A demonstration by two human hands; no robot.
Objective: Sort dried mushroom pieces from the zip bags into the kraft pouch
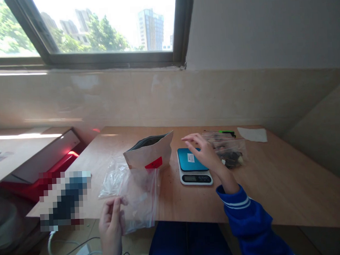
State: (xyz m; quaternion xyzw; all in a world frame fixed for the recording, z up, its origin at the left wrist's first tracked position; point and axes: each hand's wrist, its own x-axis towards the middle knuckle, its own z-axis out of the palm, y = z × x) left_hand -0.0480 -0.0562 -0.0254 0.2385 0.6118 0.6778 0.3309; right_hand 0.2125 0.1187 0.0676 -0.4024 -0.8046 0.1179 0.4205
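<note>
My left hand (111, 222) is at the table's near edge, fingers pinched on the corner of an empty clear zip bag (140, 203) with a red seal strip that hangs over the edge. My right hand (206, 152), in a blue sleeve, hovers above the blue-topped digital scale (193, 167) with fingers stretched out and nothing in them. A brown paper pouch (150, 154) with a red label stands open just left of the scale. Filled clear bags (229, 149) with dark contents lie right of the scale.
A pile of clear bags (113, 178) lies left of the pouch. A white sheet (252, 134) and a green-tipped pen (227, 132) lie at the wooden table's (286, 183) far side. A lower bench (26, 151) stands at left, cables (76, 249) on the floor.
</note>
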